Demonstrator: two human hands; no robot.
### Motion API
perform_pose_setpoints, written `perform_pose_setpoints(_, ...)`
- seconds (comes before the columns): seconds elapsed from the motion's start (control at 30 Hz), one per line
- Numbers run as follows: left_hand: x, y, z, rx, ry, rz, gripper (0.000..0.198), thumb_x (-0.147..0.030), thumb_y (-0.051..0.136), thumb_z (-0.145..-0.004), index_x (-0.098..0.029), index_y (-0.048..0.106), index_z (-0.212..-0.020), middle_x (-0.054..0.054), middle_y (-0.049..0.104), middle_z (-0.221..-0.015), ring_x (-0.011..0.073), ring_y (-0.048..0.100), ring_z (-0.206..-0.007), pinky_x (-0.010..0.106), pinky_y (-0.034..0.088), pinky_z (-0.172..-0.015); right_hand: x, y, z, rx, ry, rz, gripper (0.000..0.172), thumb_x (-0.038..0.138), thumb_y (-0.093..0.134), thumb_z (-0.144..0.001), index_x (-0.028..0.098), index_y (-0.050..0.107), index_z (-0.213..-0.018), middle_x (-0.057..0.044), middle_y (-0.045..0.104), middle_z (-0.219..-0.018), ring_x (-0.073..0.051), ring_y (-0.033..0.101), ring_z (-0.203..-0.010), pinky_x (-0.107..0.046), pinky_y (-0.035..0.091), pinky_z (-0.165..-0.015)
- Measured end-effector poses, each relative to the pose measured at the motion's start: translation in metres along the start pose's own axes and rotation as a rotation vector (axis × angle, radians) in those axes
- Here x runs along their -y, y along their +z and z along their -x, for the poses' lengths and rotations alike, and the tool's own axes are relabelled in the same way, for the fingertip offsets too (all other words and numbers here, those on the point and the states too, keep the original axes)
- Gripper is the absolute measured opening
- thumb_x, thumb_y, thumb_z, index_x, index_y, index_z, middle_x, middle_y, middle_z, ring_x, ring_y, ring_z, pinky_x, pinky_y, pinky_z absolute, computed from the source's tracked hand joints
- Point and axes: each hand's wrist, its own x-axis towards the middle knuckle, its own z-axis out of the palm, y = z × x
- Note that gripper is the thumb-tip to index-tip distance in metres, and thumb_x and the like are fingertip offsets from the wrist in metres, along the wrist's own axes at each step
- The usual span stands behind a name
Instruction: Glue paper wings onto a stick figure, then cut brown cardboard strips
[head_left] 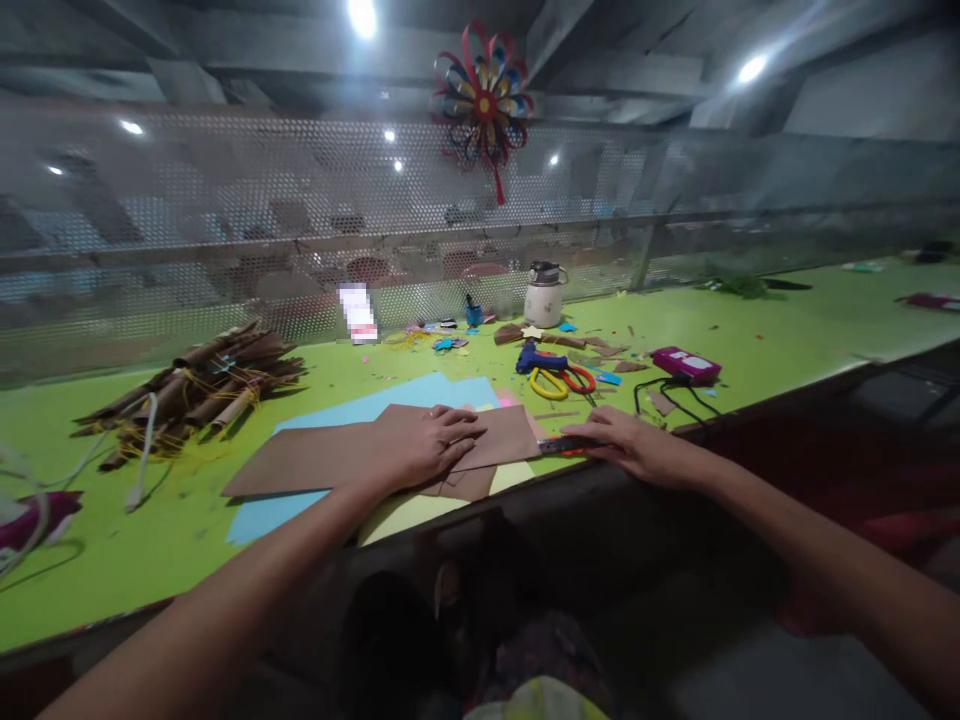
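Fingers spread, my left hand (442, 445) lies flat on a strip of brown cardboard (307, 458). The cardboard rests over light blue sheets (281, 512) and pale yellow paper (397, 522) at the table's front edge. In my right hand (634, 445) is a dark utility knife (562, 446) with some orange on it, its front end at the cardboard's right edge. My right fingers are closed round its handle and partly hide it. Just beyond lie scissors (551, 384) with yellow and red handles and a blue glue gun (536, 358).
Rolled brown pieces tied with yellow string (210, 385) are piled at left, beside a white cable (146, 455). A lidded jug (543, 295) stands at the back by the mesh screen (300, 200). A purple power strip (686, 366) lies at right. A pinwheel ornament (484, 105) hangs above.
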Motion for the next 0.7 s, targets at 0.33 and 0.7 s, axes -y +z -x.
perform_pose_setpoints(0.33, -0.001, -0.002, 0.0, 0.033, -0.003, 0.001, 0.041, -0.038, 0.027, -0.095, -0.029, 0.05, -0.129, 0.005, 0.049, -0.132, 0.0202, 0.042, -0.118, 0.039, 0.03, -0.099, -0.009, -0.008, 0.014, 0.09, 0.031, -0.031, 0.04, 0.036, 0.035, -0.094, 0.028, 0.047, -0.131, -0.007, 0.048, -0.092, -0.019, 0.05, -0.085, -0.033, 0.042, -0.08)
perform_pose_setpoints(0.7, -0.004, -0.002, 0.0, 0.028, -0.015, -0.065, 0.042, -0.038, 0.026, -0.095, -0.029, 0.051, -0.128, 0.004, 0.048, -0.133, 0.0203, 0.044, -0.109, 0.037, 0.03, -0.096, -0.014, -0.011, 0.011, 0.11, 0.009, -0.082, 0.043, 0.043, 0.033, -0.093, 0.026, 0.05, -0.13, -0.008, 0.052, -0.091, -0.02, 0.051, -0.085, -0.034, 0.042, -0.081)
